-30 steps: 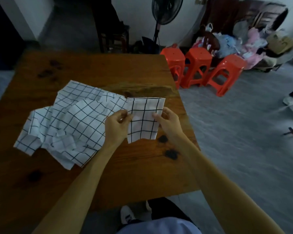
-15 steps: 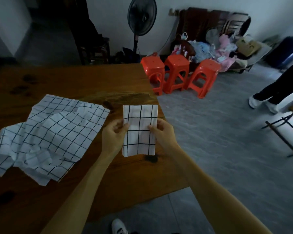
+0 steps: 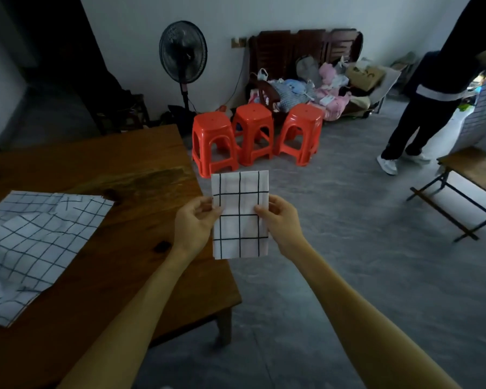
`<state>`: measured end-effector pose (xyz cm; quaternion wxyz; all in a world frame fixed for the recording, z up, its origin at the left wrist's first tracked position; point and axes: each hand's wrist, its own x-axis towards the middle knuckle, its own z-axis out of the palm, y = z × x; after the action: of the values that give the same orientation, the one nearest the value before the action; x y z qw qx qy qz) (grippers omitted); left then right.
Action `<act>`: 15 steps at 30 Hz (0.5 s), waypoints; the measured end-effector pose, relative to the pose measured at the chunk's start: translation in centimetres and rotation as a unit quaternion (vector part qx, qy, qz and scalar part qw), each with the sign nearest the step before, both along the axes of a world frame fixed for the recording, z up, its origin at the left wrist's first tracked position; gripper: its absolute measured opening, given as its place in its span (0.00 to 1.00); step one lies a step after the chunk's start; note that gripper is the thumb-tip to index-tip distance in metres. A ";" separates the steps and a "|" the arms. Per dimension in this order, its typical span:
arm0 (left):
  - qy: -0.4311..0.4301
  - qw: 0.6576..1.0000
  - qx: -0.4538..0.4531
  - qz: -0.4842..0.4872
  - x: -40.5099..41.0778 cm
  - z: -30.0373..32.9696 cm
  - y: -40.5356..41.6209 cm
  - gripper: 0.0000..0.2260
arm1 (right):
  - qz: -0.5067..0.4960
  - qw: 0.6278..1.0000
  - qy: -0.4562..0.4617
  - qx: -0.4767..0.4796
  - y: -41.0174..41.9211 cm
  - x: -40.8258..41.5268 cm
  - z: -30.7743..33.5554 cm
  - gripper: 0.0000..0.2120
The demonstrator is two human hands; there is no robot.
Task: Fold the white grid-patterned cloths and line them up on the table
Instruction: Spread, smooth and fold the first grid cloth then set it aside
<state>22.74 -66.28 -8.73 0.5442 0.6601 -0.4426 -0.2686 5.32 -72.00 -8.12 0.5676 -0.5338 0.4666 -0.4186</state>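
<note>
Folded cloth [image 3: 240, 214] — I'm pinching its side edges between my left hand [image 3: 194, 223] and right hand [image 3: 281, 221], not yet laying it down. Unfolded cloths [image 3: 34, 240] are lying on the table [image 3: 141, 169], left of my hands — I'm judging folding and lining up mostly remain.

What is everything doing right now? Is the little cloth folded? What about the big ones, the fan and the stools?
Small cloth: folded, held up in the air.
Left hand: pinching its left edge.
Right hand: pinching its right edge.
Big cloths: unfolded, crumpled on the table.
Fan: upright; spinning or not, cannot tell.
Stools: upright, three in a row.
</note>
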 end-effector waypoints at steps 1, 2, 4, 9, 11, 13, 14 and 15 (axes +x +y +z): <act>0.000 1.000 -0.002 0.003 -1.4 0.4 -0.5 0.10 | 0.000 1.000 0.000 -0.003 -0.5 -1.4 0.2 0.11; 0.002 1.000 -0.004 0.005 -2.6 0.7 -0.9 0.10 | 0.002 1.000 -0.002 -0.006 -0.9 -2.6 0.5 0.12; 0.005 1.000 -0.010 0.011 -4.4 1.2 -1.4 0.10 | 0.009 1.000 -0.005 -0.006 -1.8 -4.4 0.7 0.12; 0.002 0.999 -0.022 0.039 -5.9 2.5 -3.2 0.09 | 0.041 0.999 -0.017 -0.019 -4.8 -5.4 1.5 0.12; 0.004 0.999 -0.022 0.043 -5.5 2.7 -4.3 0.09 | 0.049 0.998 -0.017 -0.017 -6.2 -4.8 1.4 0.12; 0.001 0.999 -0.024 0.039 -5.2 2.5 -5.8 0.10 | 0.060 0.998 -0.016 -0.018 -7.7 -4.2 1.0 0.12; 0.000 0.999 -0.025 0.038 -5.1 2.2 -6.6 0.10 | 0.066 0.998 -0.014 -0.018 -8.6 -3.9 0.7 0.12; 0.004 0.999 -0.026 0.043 -5.1 1.7 -7.8 0.09 | 0.069 0.997 -0.011 -0.017 -9.8 -3.6 0.4 0.12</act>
<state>17.64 -74.07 -7.06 0.5740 0.6629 -0.4185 -0.2365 1.68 -81.78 -7.74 0.5907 -0.5700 0.4151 -0.3922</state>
